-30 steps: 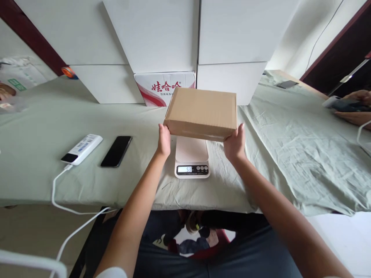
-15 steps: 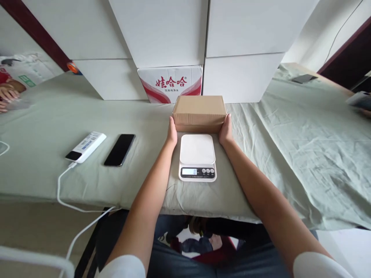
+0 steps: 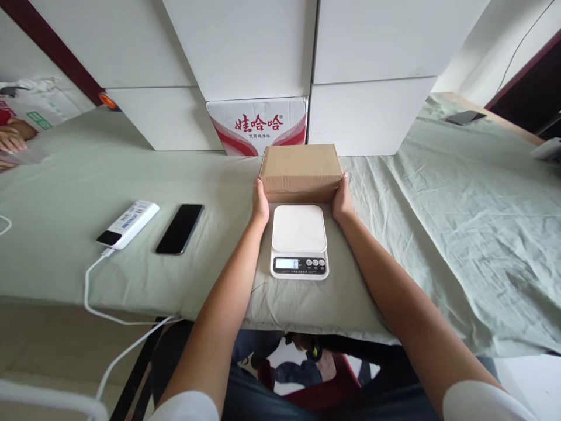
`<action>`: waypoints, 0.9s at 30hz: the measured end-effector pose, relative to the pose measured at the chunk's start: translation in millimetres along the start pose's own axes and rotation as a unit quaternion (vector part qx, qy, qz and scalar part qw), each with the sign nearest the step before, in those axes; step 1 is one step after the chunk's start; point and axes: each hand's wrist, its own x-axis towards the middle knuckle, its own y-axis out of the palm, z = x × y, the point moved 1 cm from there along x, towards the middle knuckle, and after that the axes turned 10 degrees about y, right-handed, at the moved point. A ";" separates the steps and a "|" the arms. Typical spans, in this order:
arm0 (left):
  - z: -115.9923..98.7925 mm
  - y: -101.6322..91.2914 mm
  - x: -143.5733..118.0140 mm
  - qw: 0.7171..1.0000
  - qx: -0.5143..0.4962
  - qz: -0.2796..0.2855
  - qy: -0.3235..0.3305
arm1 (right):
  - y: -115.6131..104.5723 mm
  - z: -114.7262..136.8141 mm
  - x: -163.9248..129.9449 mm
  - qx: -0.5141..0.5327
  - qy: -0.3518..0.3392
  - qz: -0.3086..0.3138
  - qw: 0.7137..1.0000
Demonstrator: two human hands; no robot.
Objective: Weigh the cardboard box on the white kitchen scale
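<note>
A closed brown cardboard box (image 3: 301, 164) sits on the cloth-covered table, just behind the kitchen scale. My left hand (image 3: 260, 200) presses against its left side, and my right hand (image 3: 342, 199) grips the right side. The fingers of both hands are partly hidden behind the box. Between my forearms lies the white kitchen scale (image 3: 300, 229) with a bare platform. Its lit display (image 3: 287, 264) reads 0, and several round buttons stand beside the display.
White boxes (image 3: 245, 47) are stacked behind, above a red-and-white printed carton (image 3: 259, 127). On the left lie a black phone (image 3: 179, 228) and a white power bank (image 3: 128, 224) with a cable. Another person's hand (image 3: 12, 141) is at far left; a second phone (image 3: 466, 117) lies far right.
My hands stay on the cardboard box, and box and scale keep their places. The view has shifted slightly.
</note>
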 end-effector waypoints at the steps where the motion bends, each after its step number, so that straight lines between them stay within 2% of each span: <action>1: -1.8 0.7 -0.9 1.000 0.005 -0.007 -0.001 | -0.1 -0.2 0.1 0.001 0.001 -0.002 1.000; 9: -10.4 4.4 -3.8 1.000 0.012 -0.021 -0.015 | -4.8 -6.3 5.2 -0.001 -0.007 -0.013 1.000; 13: -18.4 10.6 -4.1 1.000 -0.019 -0.018 -0.009 | -5.5 -5.1 6.0 0.024 -0.021 -0.006 0.999; 19: -33.7 17.1 -5.1 0.997 -0.039 -0.055 -0.046 | -6.1 -0.9 3.2 0.047 -0.008 -0.011 0.999; 27: -34.2 16.3 -3.2 0.997 -0.050 -0.037 -0.052 | -6.3 1.1 1.7 0.040 -0.006 -0.010 0.999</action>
